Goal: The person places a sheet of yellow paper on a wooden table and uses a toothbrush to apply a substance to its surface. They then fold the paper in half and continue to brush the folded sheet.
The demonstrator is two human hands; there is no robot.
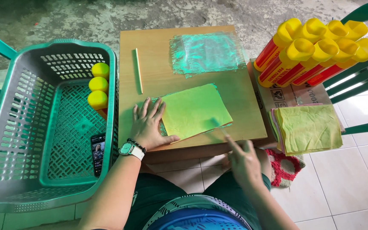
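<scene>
A folded yellow-green cloth (194, 110) lies inside a clear plastic sleeve on the small wooden table (158, 76). My left hand (150, 123), wearing a watch and bead bracelet, presses flat on the cloth's left edge with fingers spread. My right hand (241, 159) hovers blurred by the table's front right corner, fingers apart, holding nothing I can see. A stack of empty clear plastic sleeves (205, 53) rests at the table's far side. A thin wooden stick (138, 76) lies along the left part of the table.
A green plastic basket (30, 179) on the left holds three yellow-capped bottles (97, 85) and a phone (98, 153). On the right, several red bottles with yellow caps (316, 49) lie on a cardboard box beside a pile of folded cloths (307, 127), on a green chair.
</scene>
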